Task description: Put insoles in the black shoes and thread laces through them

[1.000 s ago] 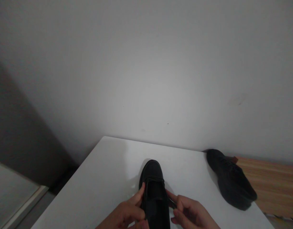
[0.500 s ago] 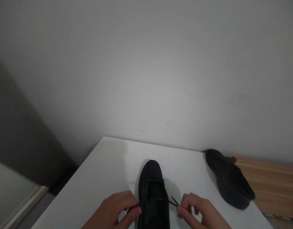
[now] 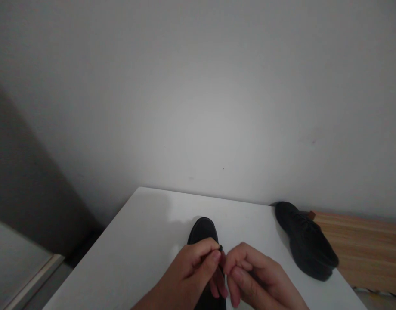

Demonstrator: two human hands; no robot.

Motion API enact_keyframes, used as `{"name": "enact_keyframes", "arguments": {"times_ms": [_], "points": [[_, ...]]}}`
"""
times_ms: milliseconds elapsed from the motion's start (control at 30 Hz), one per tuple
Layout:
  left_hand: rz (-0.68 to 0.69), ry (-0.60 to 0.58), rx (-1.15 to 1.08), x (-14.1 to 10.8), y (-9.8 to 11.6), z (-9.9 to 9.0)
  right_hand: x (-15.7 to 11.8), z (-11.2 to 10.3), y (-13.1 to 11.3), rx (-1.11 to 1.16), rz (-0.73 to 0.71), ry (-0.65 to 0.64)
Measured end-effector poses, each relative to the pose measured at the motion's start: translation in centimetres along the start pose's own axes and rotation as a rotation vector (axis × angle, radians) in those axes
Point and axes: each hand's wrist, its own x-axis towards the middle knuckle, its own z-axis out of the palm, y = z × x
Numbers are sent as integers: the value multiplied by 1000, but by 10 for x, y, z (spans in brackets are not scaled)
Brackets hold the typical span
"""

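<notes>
A black shoe (image 3: 202,229) lies on the white table, toe toward the wall, with most of its upper behind my hands. My left hand (image 3: 198,265) is over the shoe, thumb and forefinger pinched on a dark shoelace whose small end pokes out at the fingertips. Just right of it, my right hand (image 3: 249,271) is closed, thumb pressed to the curled fingers; the lace between them is hidden from view. The fingertips of both hands nearly meet above the shoe's right side.
A second black shoe (image 3: 306,241) rests near the table's right edge. The white table (image 3: 127,241) meets a grey wall (image 3: 198,107) at the back. To the right is a wood-grain panel (image 3: 356,249).
Both hands were apart on either side of the shoe, each with a lace. My left hand has moved right across the shoe, and my right hand has come slightly up and inward.
</notes>
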Motion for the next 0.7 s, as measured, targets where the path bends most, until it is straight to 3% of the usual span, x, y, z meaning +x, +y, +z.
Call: {"name": "enact_keyframes", "arguments": {"times_ms": [267,400,467,533,633,700], "points": [[6,4,-121,30,6,-16,27,-13,13,262,-187,104],[-33,-7,-151,37,5,-25,40,-30,39,358,-200,443],[-51,-12,-148,40,4,-27,47,-38,54,292,-203,536],[-47,-28,-148,42,3,-26,53,-41,63,213,-152,422],[-51,-61,-165,43,1,-24,58,-38,64,198,-83,130],[-61,-74,-170,43,0,-25,60,-35,62,208,-85,76]]}}
